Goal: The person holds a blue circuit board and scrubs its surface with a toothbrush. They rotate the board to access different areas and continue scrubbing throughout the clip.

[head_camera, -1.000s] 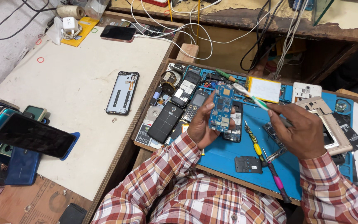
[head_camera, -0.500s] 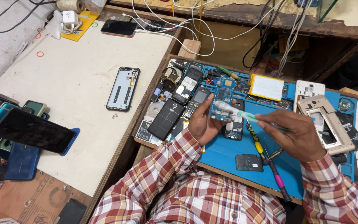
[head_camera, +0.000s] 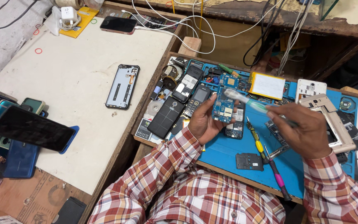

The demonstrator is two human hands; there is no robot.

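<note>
My left hand point(head_camera: 201, 122) holds a small blue phone circuit board point(head_camera: 223, 105) upright above the blue work mat point(head_camera: 224, 151). My right hand point(head_camera: 301, 128) grips a clear green-tinted brush point(head_camera: 249, 101) by its handle. The brush's pale head rests against the top of the board. Both arms wear a red plaid shirt. Beneath the board lies a dark phone body point(head_camera: 235, 126) on the mat.
Old keypad phones point(head_camera: 195, 99), a black battery point(head_camera: 166, 117), a white battery pack point(head_camera: 267, 86), screwdrivers point(head_camera: 257, 143) and phone frames point(head_camera: 332, 120) crowd the mat. On the white table to the left lie a phone back frame point(head_camera: 123, 86), stacked phones point(head_camera: 25, 128) and a charging phone point(head_camera: 119, 25).
The brush has swung from pointing up-left across the mat to lying with its head on the board. My left hand has tilted the board slightly toward it.
</note>
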